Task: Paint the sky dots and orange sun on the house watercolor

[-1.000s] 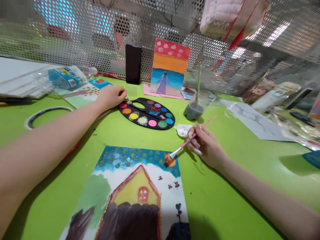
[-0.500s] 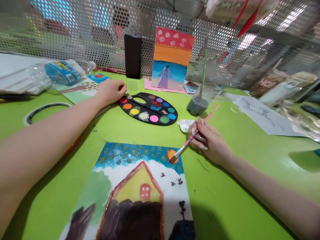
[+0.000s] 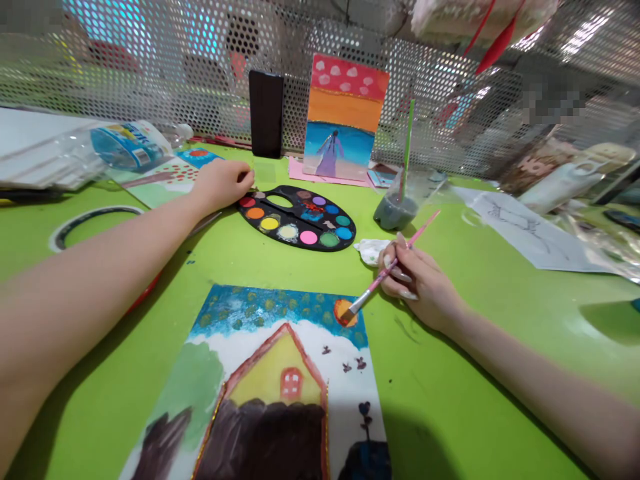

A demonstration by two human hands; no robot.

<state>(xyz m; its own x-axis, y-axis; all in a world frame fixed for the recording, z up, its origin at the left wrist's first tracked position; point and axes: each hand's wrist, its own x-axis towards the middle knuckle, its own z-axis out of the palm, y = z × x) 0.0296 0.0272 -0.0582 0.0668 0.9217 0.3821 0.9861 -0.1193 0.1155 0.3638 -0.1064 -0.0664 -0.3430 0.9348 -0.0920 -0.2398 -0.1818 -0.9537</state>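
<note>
Lightly pinched in the right hand (image 3: 423,283), a pink paintbrush (image 3: 393,267), bristles on the painting's orange sun (image 3: 339,313); left hand (image 3: 220,185) curled beside the palette (image 3: 287,243).

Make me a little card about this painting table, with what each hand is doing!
Right hand: holding a paintbrush
Brush tip: at the orange sun on the painting
Left hand: next to the palette
Nearby: grey water cup, white rag
</note>
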